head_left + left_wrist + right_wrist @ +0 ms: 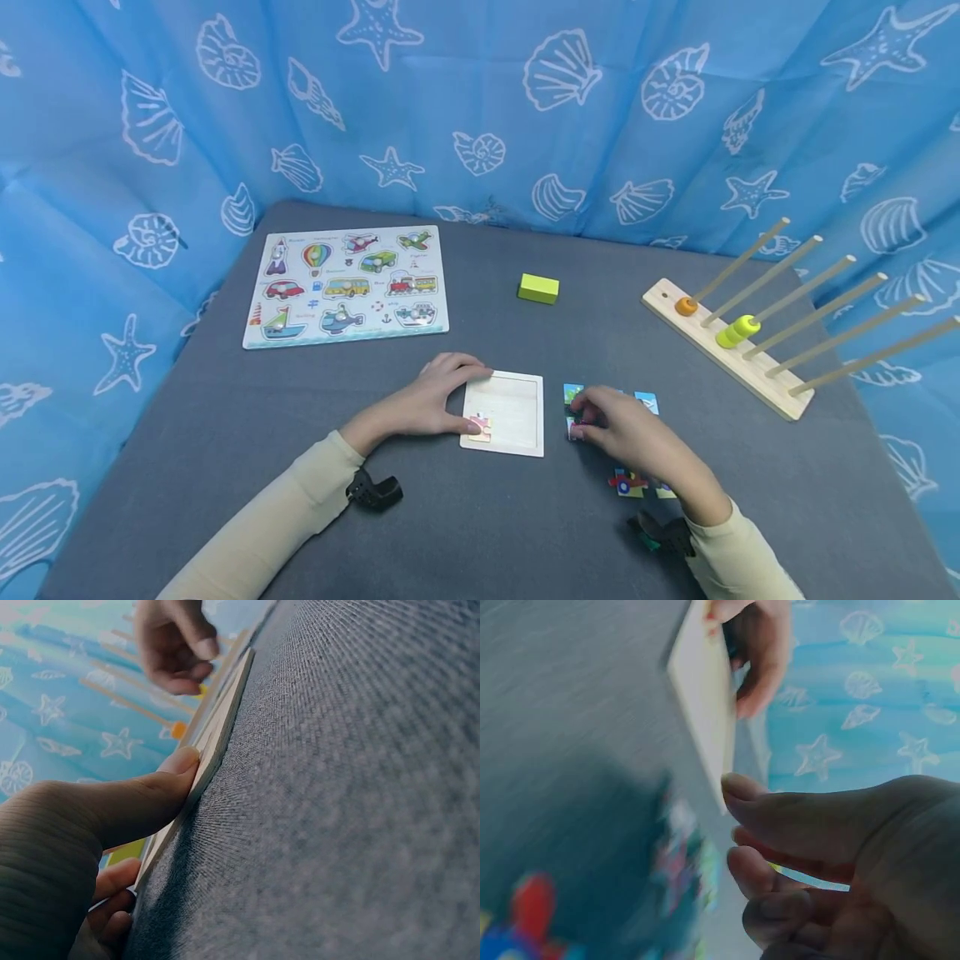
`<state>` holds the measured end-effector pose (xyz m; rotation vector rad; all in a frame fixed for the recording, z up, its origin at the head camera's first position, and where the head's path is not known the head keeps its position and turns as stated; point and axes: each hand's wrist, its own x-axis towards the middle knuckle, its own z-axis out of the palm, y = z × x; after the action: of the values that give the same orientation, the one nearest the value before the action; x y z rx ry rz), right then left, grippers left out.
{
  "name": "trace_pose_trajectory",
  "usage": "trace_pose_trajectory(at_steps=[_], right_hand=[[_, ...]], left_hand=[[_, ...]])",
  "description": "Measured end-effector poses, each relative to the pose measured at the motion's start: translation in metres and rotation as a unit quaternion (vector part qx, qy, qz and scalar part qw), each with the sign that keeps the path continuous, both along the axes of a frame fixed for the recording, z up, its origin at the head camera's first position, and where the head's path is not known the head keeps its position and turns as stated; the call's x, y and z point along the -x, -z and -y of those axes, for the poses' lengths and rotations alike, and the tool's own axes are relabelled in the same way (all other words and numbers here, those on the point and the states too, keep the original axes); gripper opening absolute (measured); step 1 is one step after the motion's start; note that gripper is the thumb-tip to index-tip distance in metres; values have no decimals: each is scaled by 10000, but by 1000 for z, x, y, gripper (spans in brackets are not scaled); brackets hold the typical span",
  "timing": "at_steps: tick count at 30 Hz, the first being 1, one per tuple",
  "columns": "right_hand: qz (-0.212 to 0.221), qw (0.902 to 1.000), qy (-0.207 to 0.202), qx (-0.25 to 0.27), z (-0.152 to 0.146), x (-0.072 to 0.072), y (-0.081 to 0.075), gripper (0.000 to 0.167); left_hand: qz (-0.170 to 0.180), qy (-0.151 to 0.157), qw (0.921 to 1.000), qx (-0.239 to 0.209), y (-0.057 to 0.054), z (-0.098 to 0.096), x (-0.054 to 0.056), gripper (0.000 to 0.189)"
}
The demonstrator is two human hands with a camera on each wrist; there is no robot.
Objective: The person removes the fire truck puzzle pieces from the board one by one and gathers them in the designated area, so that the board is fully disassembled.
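Note:
A square wooden puzzle tray (pixel 517 414) lies flat in the middle, with one pinkish jigsaw piece (pixel 480 428) in its near left corner. My left hand (pixel 435 396) holds the tray at its left side, thumb over that piece and fingers at the far left corner. In the left wrist view the left thumb (pixel 169 780) lies on the tray's rim. My right hand (pixel 626 425) hovers over loose jigsaw pieces (pixel 646 401) right of the tray, partly hiding them. Nothing shows between the loosely bent right fingers (pixel 761 874) in the right wrist view.
Near the right wrist lie more jigsaw pieces (pixel 628 483), one with a red and blue picture. Behind are a vehicle puzzle board (pixel 352 333) at left and a green block (pixel 538 288). A wooden peg rack (pixel 727 354) with upright rods stands at right. A blue curtain (pixel 480 108) hangs behind.

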<state>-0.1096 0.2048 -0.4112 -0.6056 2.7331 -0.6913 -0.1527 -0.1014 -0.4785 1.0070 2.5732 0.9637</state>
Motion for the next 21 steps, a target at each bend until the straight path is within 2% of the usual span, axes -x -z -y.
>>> trace_pose_trajectory(at_steps=[3, 7, 11, 17, 21], right_hand=[[-11, 9999, -5, 127, 14, 3, -8, 21], [-149, 9996, -229, 78, 35, 5, -9, 21], [-190, 9983, -550, 50, 55, 4, -3, 23], [81, 9950, -919, 374, 79, 4, 9, 26], [67, 9949, -900, 441, 90, 3, 17, 26]], left_hand=[[-3, -40, 10000, 24, 0, 0, 0, 75], [-4, -43, 10000, 52, 0, 0, 0, 75], [-74, -30, 10000, 19, 0, 0, 0, 74], [-104, -39, 9999, -45, 1, 0, 1, 74], [-69, -39, 10000, -35, 1, 1, 1, 75]])
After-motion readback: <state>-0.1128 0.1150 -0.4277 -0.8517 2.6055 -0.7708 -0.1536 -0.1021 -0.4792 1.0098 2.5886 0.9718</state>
